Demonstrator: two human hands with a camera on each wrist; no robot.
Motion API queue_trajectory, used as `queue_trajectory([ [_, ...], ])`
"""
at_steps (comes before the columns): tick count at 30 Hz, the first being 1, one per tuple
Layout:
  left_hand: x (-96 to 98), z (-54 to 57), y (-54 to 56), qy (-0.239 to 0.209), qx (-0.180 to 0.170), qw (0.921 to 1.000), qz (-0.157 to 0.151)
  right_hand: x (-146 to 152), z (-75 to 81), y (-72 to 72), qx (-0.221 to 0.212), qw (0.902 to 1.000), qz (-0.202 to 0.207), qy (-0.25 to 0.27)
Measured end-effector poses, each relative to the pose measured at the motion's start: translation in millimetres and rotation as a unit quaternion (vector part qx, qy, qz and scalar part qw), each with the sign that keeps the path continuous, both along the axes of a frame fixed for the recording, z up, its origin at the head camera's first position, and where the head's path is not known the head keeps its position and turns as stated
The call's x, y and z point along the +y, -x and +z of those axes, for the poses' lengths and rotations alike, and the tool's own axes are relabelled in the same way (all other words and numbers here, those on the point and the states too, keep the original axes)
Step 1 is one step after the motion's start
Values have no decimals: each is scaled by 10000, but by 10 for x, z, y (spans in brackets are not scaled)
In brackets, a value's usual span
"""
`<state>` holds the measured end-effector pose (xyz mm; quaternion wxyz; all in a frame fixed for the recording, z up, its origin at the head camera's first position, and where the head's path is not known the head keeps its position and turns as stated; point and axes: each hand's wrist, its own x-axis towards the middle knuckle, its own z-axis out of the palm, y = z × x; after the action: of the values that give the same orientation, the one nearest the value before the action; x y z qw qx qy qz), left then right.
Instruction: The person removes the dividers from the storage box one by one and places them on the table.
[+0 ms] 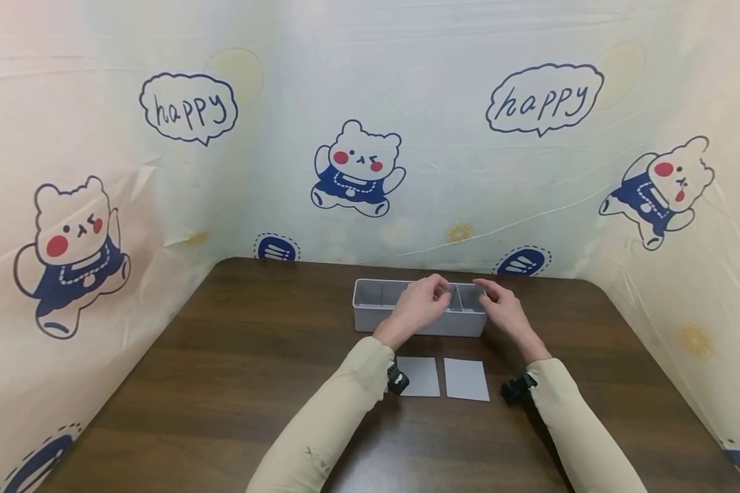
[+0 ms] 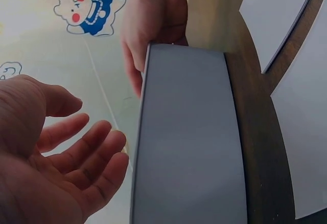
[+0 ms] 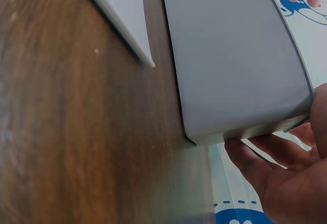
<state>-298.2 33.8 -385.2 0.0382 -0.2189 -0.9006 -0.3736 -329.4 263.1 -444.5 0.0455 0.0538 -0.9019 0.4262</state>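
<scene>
A long grey organizer box (image 1: 419,324) with dividers stands on the table, its open side up. My left hand (image 1: 421,305) is over its middle, fingers loosely bent and nothing between them; in the left wrist view this hand (image 2: 66,157) is apart from the box's long front wall (image 2: 186,132). At the right end my right hand (image 1: 504,313) holds the box, thumb at the rim. In the right wrist view the fingers (image 3: 255,168) lie against the outside of the end wall (image 3: 230,134). Part of the box's inside is hidden behind my left hand.
Two white cards, a left one (image 1: 421,376) and a right one (image 1: 466,379), lie side by side on the brown table (image 1: 253,383) in front of the box. A printed curtain (image 1: 271,171) with cartoon bears hangs behind the table and along its sides.
</scene>
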Motion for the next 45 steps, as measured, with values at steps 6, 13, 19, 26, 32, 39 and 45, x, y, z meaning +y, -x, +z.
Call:
queue_trajectory([
  [6, 63, -26, 44, 82, 31, 9998, 153, -1, -15, 5, 23, 10000, -11, 4],
  [13, 139, -44, 108, 120, -134, 9995, 255, -10, 2, -1, 11, 10000, -26, 5],
  [19, 248, -26, 161, 126, -216, 9994, 256, 4, 9, -4, 47, 10000, 24, 2],
  [26, 360, -86, 188, 377, -298, 9980, 412, 11, 10, -13, 42, 10000, 16, 23],
  [32, 382, -156, 191, 527, -311, 9967, 539, -8, 7, -8, 37, 10000, 24, 29],
  [39, 408, -190, 195, 609, -298, 9964, 517, 6, 3, -7, 30, 10000, 25, 54],
  [45, 442, -182, 192, 610, -388, 9959, 540, 6, 5, -17, 117, 9999, 33, 52],
])
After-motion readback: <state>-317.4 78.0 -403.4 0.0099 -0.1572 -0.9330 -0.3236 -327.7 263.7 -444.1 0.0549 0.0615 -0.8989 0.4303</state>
